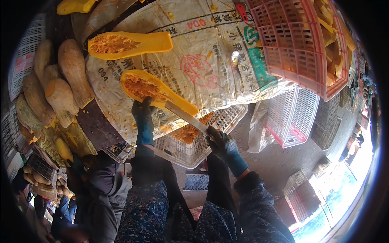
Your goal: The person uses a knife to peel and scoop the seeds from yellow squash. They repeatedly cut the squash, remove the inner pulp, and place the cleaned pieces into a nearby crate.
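Observation:
A peeled, halved butternut-type squash [179, 102] lies cut face up in front of me, its seed cavity full of orange pulp. My left hand [142, 114], in a dark-palmed teal glove, holds it by the near edge beside the cavity. Gripped in my gloved right hand [223, 144] is a long knife [187, 117]. Its blade reaches up and left, the tip at the squash's near side by the end of the cavity; whether it cuts in cannot be seen. Farther back rests a second squash half [152, 42], also cut face up.
A printed woven sack [222, 39] covers the work surface. Below its near edge stands a white crate [194, 155] with scooped pulp. Unpeeled squashes [73, 70] are piled left, near another person [103, 194]. A pink crate [294, 45] of squash pieces and a red-handled tool [241, 12] are right.

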### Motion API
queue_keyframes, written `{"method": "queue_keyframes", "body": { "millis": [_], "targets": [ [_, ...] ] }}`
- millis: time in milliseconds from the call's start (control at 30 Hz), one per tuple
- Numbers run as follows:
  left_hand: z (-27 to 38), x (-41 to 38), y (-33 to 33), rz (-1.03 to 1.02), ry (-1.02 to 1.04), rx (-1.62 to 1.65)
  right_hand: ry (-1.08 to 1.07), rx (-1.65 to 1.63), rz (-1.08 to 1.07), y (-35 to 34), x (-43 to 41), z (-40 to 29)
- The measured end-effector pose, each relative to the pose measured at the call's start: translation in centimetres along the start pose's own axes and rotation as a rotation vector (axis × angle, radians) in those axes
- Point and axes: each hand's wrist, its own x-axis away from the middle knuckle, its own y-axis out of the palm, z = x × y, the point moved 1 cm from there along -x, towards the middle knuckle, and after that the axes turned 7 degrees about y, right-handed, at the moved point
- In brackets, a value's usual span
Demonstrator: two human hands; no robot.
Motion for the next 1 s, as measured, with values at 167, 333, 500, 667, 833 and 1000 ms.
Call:
{"method": "queue_keyframes", "body": {
  "millis": [167, 333, 500, 667, 833, 1000],
  "targets": [
    [-0.3, 0.1, -0.1, -0.027, 0.043, 0.033, 0.129, 0.118, -0.122, 0.4, 0.4, -0.3],
    [1.4, 1.7, 1.0, -0.004, 0.592, -0.743, 0.105, 0.099, -0.036, 1.0, -0.2, 0.2],
    [4.7, 2.1, 4.6, 0.067, 1.15, -1.07, 0.087, 0.04, -0.072, 0.5, -0.9, 1.5],
    [4.4, 0.0, 4.2, 0.189, 1.071, -1.274, -0.027, 0.06, 0.041, 1.4, -0.3, 1.0],
    [-0.3, -0.7, 1.0, 0.156, 0.708, -1.088, 0.043, 0.063, -0.087, 2.6, 1.0, 0.3],
    [-2.3, 0.6, 0.0, 0.17, 0.639, -0.85, 0.08, 0.215, -0.135, 3.6, 2.5, -1.3]
  ]
}}
